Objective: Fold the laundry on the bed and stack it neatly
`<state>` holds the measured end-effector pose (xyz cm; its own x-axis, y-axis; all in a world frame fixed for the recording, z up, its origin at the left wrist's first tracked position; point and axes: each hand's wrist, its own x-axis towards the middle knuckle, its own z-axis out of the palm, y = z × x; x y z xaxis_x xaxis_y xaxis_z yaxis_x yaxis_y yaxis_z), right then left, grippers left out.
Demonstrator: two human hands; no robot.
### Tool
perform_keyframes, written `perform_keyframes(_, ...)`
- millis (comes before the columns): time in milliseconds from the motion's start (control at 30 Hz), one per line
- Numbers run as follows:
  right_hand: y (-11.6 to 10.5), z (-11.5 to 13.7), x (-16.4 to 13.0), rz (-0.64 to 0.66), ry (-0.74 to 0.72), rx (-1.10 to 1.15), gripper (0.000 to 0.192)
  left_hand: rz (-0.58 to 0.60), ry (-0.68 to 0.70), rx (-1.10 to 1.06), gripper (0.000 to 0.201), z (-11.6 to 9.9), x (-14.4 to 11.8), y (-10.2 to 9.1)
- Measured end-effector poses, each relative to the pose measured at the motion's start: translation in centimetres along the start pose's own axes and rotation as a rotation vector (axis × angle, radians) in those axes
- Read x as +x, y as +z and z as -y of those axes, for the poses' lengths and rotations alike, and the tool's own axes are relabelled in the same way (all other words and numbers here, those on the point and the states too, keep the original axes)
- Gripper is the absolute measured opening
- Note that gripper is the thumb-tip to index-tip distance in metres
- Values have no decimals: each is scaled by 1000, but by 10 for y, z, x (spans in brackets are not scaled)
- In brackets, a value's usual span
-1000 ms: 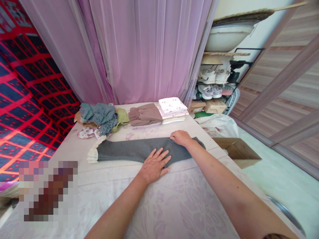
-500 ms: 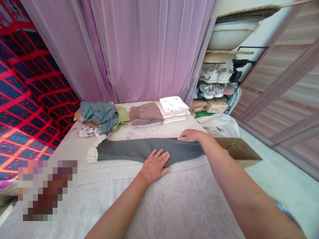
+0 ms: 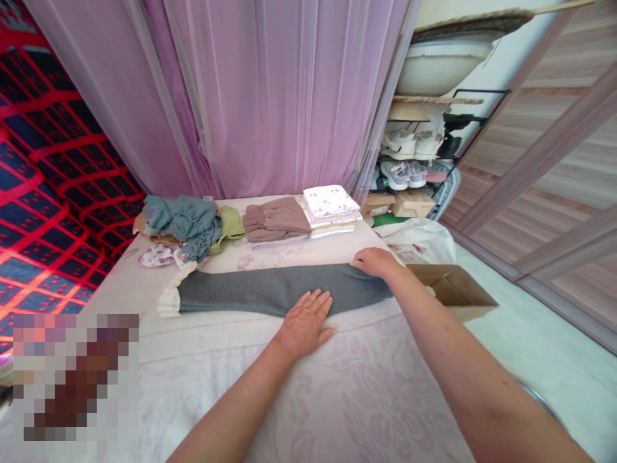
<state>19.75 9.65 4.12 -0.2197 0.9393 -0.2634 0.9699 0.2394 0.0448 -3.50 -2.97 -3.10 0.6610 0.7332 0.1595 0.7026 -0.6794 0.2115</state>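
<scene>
A pair of dark grey trousers [image 3: 250, 288], folded lengthwise, lies across the bed with a cream ruffled trim [image 3: 171, 294] at its left end. My left hand [image 3: 308, 321] rests flat on the near edge of the trousers, fingers stretched out and thumb on the sheet. At the far edge, close to the right end, my right hand [image 3: 376, 260] has its fingers closed on the cloth. My right forearm covers part of that end.
Behind the trousers are a crumpled blue-grey garment [image 3: 186, 222], a green cloth [image 3: 231, 225], a folded brown garment [image 3: 277, 220] and a white patterned folded stack [image 3: 332, 202]. An open cardboard box [image 3: 453, 286] stands right of the bed, below a shoe rack [image 3: 434, 157].
The view has turned slightly right. My left hand has slid a little rightward along the trousers. Near my right hand the far edge now lies straighter, and the darker strip there no longer shows.
</scene>
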Motion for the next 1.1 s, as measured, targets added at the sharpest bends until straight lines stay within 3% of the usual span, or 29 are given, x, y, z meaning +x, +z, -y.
perform_keyframes(100,6,5,0,-58,54,-36,36,-23,-28,8,61,-1,-3,4)
perform_keyframes(233,3,15,-9,-151,71,-67,31,38,-121,-24,63,-6,-2,3)
perform_keyframes(333,5,36,-26,-452,71,7,30,66,-163,-73,64,-10,2,-1)
perform_keyframes(400,18,55,-40,-630,59,128,31,57,-164,-134,62,-8,5,-6)
perform_keyframes(567,66,89,-71,-637,-138,240,27,-60,-174,-345,39,28,13,-29)
perform_keyframes(667,82,97,-84,-691,-304,296,17,-133,-282,-213,34,61,20,-44)
perform_keyframes(800,90,103,-93,-714,-471,343,17,-12,-347,-35,42,85,32,-57)
perform_keyframes(1000,97,104,-90,-719,-448,438,16,108,-362,3,21,80,52,-64)
perform_keyframes(1100,96,104,-90,-720,-438,465,16,200,-393,-38,22,81,63,-70)
